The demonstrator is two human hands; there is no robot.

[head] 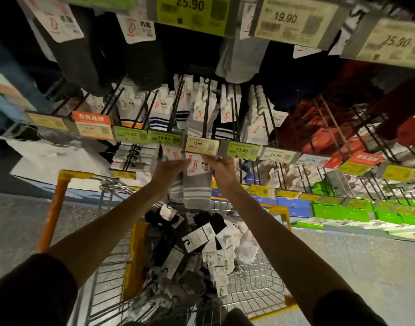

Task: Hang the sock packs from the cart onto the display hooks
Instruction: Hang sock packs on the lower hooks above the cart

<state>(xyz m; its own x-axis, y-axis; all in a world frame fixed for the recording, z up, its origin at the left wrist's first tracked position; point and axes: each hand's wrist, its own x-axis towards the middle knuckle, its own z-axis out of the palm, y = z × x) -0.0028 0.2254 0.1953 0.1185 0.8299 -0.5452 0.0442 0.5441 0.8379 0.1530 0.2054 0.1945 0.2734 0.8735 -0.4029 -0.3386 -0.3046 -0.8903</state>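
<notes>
Grey sock pack (197, 194): soft knit, grey with thin white bands across it, hanging limp below a stiff white card header printed with a red sock outline. It is held up in front of the display, its card top just under the cream 13.90 price tag (201, 147) and above the cart's far rim.
Left hand (171, 169): back of the hand to the camera, fingers reaching onto the card's left edge and gripping it.
Right hand (221, 169): fingers curled over the card's upper right corner, pinching it just beneath the tag.
Second pack (174, 154): same white card with a red outline, just behind the left hand; whether that hand holds it cannot be told.
Display hooks (206, 109): thin black wire prongs in a row, loaded with white-carded striped socks.
Cart (256, 290): silver wire mesh basket with yellow plastic corners and an orange side bar.
Pile in cart (197, 243): loose heap of black, grey and white sock packs, cards with small hook cut-outs lying at all angles.
</notes>
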